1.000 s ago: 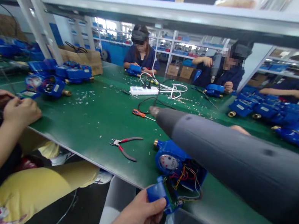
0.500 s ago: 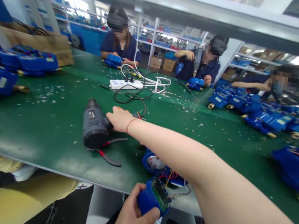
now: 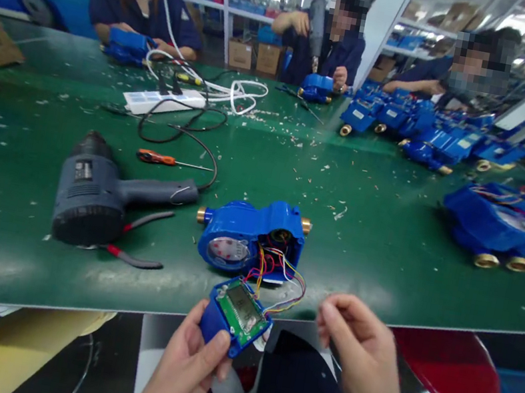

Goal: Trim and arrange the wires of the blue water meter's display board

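Observation:
My left hand [image 3: 194,354] grips a blue display module [image 3: 238,317] by its sides, in front of the bench edge. Its green circuit board and small LCD face up. Coloured wires [image 3: 294,290] run from it to a blue water meter [image 3: 234,239] with brass ends, lying on the bench with its housing open. To the right of the module, my right hand [image 3: 359,342] hovers near the bench edge, fingers curled in, with nothing visible in it. Left of the meter lie a grey heat gun [image 3: 93,194], pliers [image 3: 136,262] with red-and-grey handles and an orange screwdriver [image 3: 157,158].
A white power strip [image 3: 162,102] with tangled cables lies further back. Several blue meters [image 3: 422,126] stand at the back right, others [image 3: 507,219] nearer on the right. Three co-workers sit across the green bench [image 3: 269,157]; one holds a heat gun [image 3: 315,33]. Scraps litter the surface.
My right hand has drawn back from beside the heat gun to the right of the module. The screwdriver and water meter are now uncovered. My view has tilted down; my left hand keeps the module.

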Demonstrator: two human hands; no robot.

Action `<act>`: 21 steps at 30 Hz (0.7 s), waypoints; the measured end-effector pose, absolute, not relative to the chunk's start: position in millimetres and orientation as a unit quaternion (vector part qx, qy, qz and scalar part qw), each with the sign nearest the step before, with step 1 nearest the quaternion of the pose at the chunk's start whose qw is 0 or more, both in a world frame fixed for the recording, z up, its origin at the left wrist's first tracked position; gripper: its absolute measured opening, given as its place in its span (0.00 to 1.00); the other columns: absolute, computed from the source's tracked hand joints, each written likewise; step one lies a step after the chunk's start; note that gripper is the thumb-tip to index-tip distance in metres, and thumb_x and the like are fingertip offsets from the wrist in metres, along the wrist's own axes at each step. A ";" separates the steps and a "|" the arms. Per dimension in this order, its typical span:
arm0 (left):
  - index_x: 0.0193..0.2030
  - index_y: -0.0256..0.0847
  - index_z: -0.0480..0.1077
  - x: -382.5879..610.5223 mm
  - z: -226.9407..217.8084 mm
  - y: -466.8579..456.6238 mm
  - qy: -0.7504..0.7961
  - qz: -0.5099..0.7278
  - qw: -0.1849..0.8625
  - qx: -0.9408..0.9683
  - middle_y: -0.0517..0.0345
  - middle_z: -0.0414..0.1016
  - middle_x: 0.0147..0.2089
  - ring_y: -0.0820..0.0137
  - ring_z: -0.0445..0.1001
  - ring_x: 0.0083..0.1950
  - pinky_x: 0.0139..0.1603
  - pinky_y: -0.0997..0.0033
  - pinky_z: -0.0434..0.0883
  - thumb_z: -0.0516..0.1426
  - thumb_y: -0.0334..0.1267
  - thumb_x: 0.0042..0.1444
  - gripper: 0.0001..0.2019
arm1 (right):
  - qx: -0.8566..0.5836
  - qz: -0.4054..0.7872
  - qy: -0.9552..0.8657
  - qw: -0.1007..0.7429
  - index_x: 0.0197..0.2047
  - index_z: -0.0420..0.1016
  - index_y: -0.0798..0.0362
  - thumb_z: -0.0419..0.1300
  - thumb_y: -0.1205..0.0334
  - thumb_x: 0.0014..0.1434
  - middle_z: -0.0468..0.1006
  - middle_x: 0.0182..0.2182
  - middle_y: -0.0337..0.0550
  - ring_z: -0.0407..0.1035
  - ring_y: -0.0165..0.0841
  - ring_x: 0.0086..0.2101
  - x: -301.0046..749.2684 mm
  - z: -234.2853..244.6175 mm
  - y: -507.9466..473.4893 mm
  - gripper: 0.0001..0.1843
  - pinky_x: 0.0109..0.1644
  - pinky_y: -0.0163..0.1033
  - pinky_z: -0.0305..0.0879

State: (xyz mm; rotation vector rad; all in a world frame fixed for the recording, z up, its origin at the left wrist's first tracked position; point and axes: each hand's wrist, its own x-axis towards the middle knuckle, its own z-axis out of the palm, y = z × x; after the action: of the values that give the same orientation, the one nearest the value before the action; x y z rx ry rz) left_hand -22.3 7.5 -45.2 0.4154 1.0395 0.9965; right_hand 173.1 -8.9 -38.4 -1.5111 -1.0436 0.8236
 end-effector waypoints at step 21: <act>0.42 0.42 0.74 -18.4 -42.5 1.4 0.466 0.442 0.724 0.251 0.61 0.72 0.31 0.81 0.61 0.23 0.25 0.82 0.63 0.70 0.45 0.47 0.18 | -0.544 0.493 -0.437 0.519 0.29 0.75 0.55 0.62 0.57 0.57 0.74 0.26 0.41 0.66 0.28 0.26 154.3 -57.5 0.2 0.10 0.29 0.33 0.62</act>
State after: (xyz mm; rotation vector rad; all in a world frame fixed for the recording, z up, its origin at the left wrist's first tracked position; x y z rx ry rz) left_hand -18.4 1.4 -42.5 0.5534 1.0294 0.9767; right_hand 154.3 0.2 -57.5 -1.3044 -1.0490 1.1822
